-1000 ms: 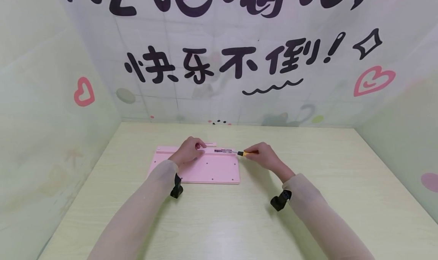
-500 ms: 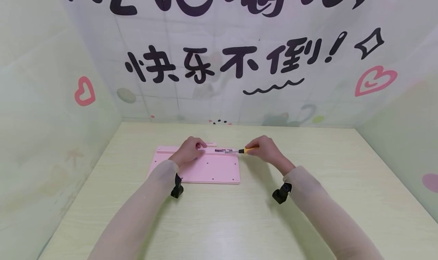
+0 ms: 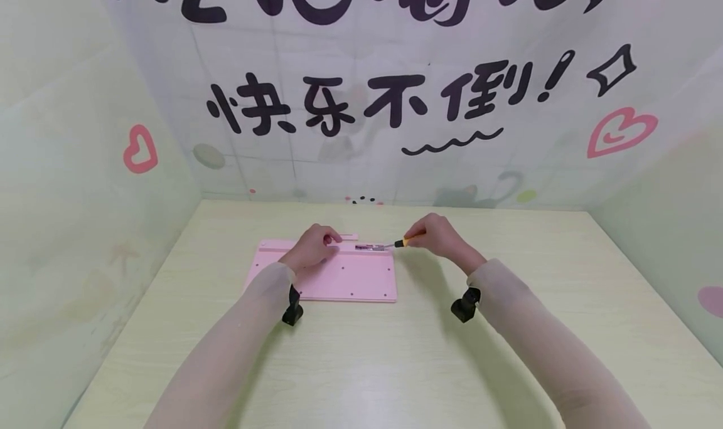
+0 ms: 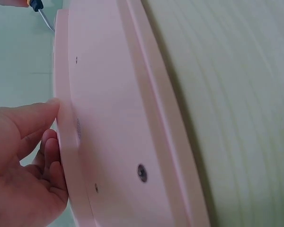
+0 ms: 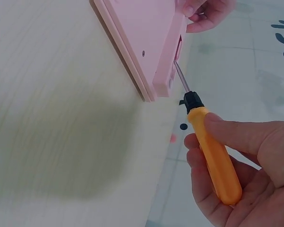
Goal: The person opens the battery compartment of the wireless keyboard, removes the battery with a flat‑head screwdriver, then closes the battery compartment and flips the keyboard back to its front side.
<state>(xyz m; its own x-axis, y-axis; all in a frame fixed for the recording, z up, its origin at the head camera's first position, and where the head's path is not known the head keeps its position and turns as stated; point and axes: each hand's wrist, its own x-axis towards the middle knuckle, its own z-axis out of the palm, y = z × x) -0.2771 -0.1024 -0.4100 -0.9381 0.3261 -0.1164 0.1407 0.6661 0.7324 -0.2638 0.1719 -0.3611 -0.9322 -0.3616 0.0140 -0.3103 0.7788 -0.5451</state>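
Note:
A pink keyboard [image 3: 361, 281] lies underside up, with small screws across it and a raised ridge along its far edge. My left hand [image 3: 310, 248] grips that ridge; in the left wrist view its thumb [image 4: 47, 108] lies at the ridge and the other fingers curl against its side. My right hand [image 3: 437, 236] holds a screwdriver [image 5: 215, 156] by its yellow handle, thumb along one side and fingers around the other. The metal shaft reaches into an open slot [image 3: 367, 248] in the ridge, near the keyboard's right end. The tip is hidden inside.
A small pink strip [image 3: 350, 237] lies just behind the keyboard, beside my left fingers. The pale wood-grain table [image 3: 361, 366] ends at a printed cloth backdrop [image 3: 339, 165] with black characters, and pale side panels [image 3: 73, 228] stand at both sides.
My right hand has risen and shifted slightly away from me, tilting the screwdriver's handle up while its shaft stays at the slot. My left hand and the keyboard have stayed in place.

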